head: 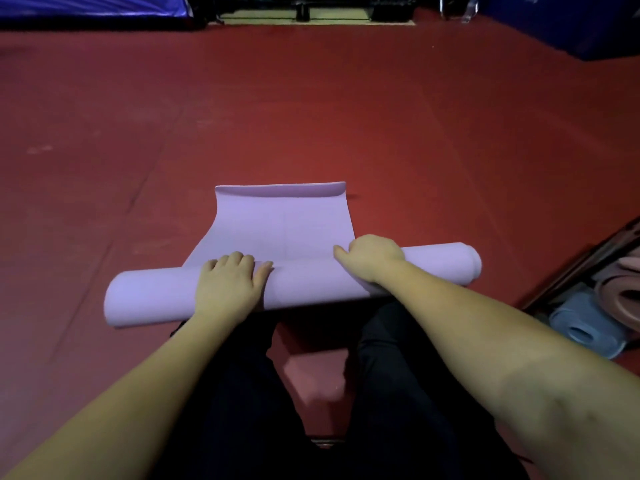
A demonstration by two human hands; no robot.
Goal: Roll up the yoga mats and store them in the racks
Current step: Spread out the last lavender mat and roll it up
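**Head view: lilac mat nearly rolled**

Lilac yoga mat (292,278) lies mid-frame on the red floor (311,116), mostly rolled. Left hand (230,284) presses flat-fingered on the roll; right hand (372,254) curls over it. Rolled mats (620,292) sit at right edge.

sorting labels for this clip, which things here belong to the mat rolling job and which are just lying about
Part of the job:
- lilac yoga mat, mostly rolled
- left hand and right hand, both on the roll
- rack at right, holding a rolled pink mat and a rolled blue mat

Lying about:
- blue padding, far left
- dark equipment, far end
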